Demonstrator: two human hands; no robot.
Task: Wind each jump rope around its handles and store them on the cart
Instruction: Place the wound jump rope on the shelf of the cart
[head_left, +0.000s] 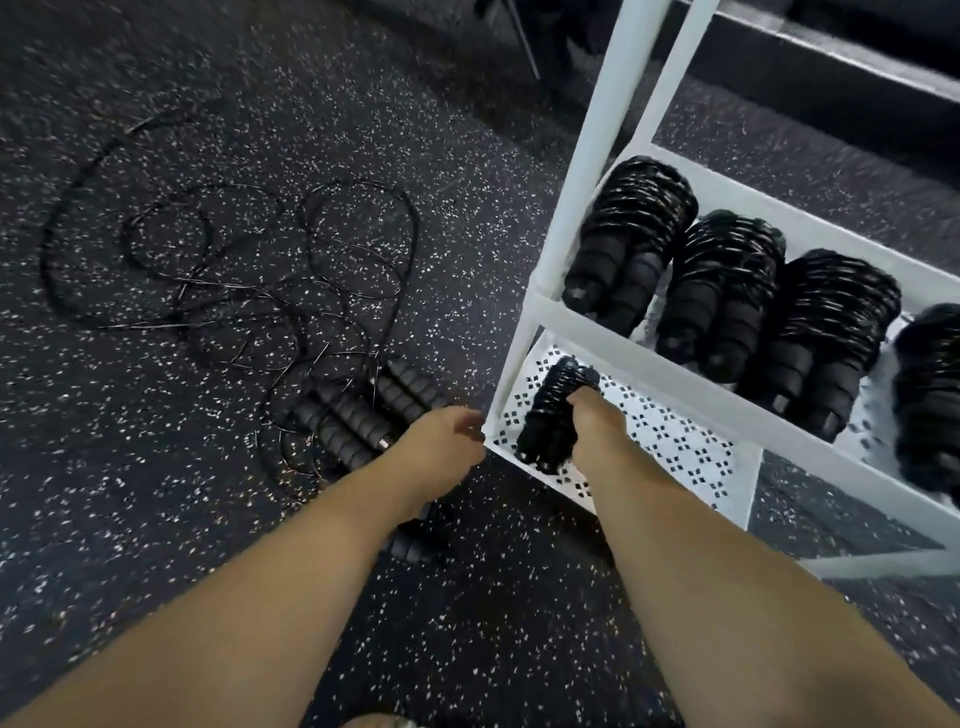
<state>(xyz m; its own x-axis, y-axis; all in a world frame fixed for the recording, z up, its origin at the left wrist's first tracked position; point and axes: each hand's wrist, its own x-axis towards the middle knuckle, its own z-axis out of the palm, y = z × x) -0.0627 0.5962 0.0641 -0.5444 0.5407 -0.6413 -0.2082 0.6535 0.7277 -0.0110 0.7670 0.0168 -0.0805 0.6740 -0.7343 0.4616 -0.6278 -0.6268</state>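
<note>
Your right arm reaches forward; right hand (592, 428) grips wound jump rope (545, 415), fingers curled round it, over cart (613, 156) lower shelf (675, 441), 4 o'clock. Left hand (441, 441) loosely curled, empty, beside shelf corner. Unwound ropes (358, 415) on floor (156, 467), 9 o'clock. Four wound bundles (727, 291) on shelf above.

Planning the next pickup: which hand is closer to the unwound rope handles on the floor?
Left. The left hand is right by the loose handles, at their near end. The right hand is farther right, gripping a wound rope on the cart's lower shelf.
</note>
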